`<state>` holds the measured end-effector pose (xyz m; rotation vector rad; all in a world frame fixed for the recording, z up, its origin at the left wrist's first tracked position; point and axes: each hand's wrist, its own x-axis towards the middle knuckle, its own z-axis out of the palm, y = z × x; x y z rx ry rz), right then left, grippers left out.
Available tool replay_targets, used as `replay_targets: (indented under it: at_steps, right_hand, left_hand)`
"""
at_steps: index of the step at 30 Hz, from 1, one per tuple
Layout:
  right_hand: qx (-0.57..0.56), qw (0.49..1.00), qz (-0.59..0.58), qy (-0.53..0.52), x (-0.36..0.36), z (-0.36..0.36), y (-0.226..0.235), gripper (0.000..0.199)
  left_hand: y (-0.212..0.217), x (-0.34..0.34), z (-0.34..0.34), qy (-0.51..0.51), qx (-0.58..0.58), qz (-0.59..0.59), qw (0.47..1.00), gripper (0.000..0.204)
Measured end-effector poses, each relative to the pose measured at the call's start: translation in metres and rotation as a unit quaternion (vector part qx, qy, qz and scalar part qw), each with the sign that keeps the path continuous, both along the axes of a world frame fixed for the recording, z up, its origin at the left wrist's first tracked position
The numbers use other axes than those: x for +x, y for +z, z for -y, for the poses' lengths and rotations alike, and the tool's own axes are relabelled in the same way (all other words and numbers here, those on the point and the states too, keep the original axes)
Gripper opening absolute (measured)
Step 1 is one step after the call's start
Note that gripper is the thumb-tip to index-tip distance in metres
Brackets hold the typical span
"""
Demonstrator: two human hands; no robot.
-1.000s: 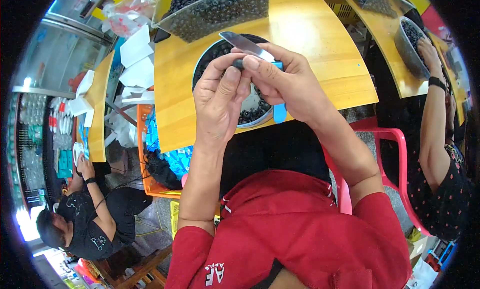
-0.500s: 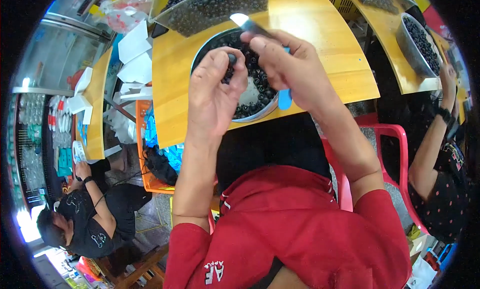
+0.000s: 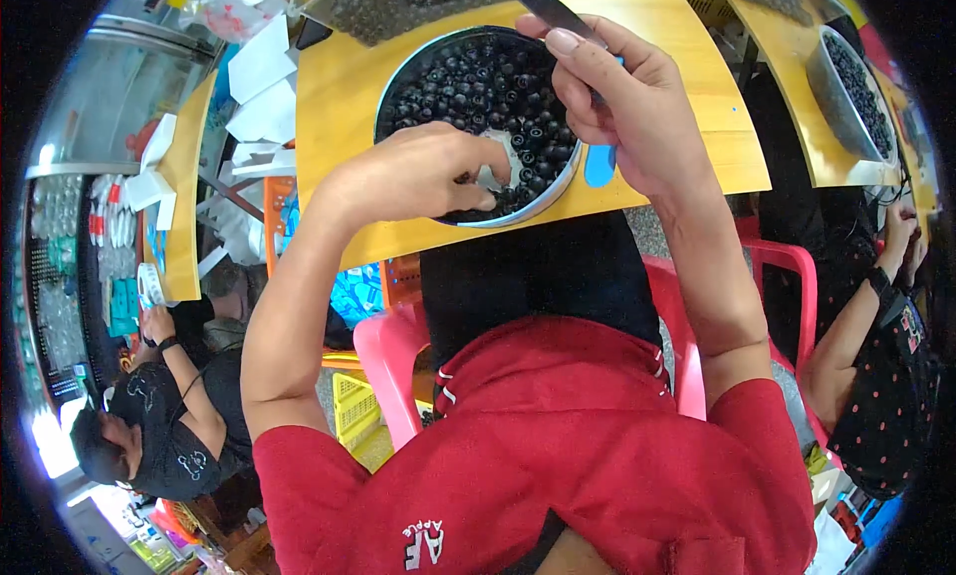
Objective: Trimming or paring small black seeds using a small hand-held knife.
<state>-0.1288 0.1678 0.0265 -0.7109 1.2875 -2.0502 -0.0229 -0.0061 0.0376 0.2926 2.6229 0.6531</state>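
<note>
In a round tub [image 3: 538, 215] with a pale rim lie many small round black pieces [image 3: 458, 87], some showing a ring or hole in the top. My left hand [image 3: 418, 172] reaches over the near left rim into it. Its fingers are bent, with thumb and forefinger apart among the pieces near a bare pale patch of the tub's bottom. Above the right rim, my right hand [image 3: 642, 112] is closed around a knife. The knife's metal blade [image 3: 553, 9] points up and left, and its blue handle [image 3: 599, 165] sticks out below the palm.
The tub stands on a wooden table [image 3: 697, 127]. Behind it is a clear bin [image 3: 398, 7] of similar black pieces. At right, a co-worker's arm [image 3: 856, 326] is beside another table with a grey tub [image 3: 846, 107]. Another person [image 3: 179, 416] sits at left.
My left hand has moved down into the tub; the black piece it held up is no longer seen between its fingers. My right hand, with the knife, has shifted right and slightly up.
</note>
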Motion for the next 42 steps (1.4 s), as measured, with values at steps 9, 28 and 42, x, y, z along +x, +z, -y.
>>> replay_targets:
  at_steps: [9, 28, 42]
  right_hand:
    - [0.030, 0.999, -0.043, 0.006, 0.000, 0.000, 0.000, 0.027]
    - [0.071, 0.997, 0.015, 0.036, 0.010, 0.003, 0.001, 0.028]
    - [0.040, 0.997, 0.035, 0.062, 0.013, 0.002, 0.003, 0.026]
  left_hand:
    - [-0.014, 0.003, 0.004, 0.105, 0.060, -0.127, 0.984, 0.022]
    - [-0.006, 0.015, -0.040, 0.319, 0.461, -0.259, 0.787, 0.019]
    - [-0.028, 0.013, -0.044, 0.305, 0.623, -0.240, 0.679, 0.021]
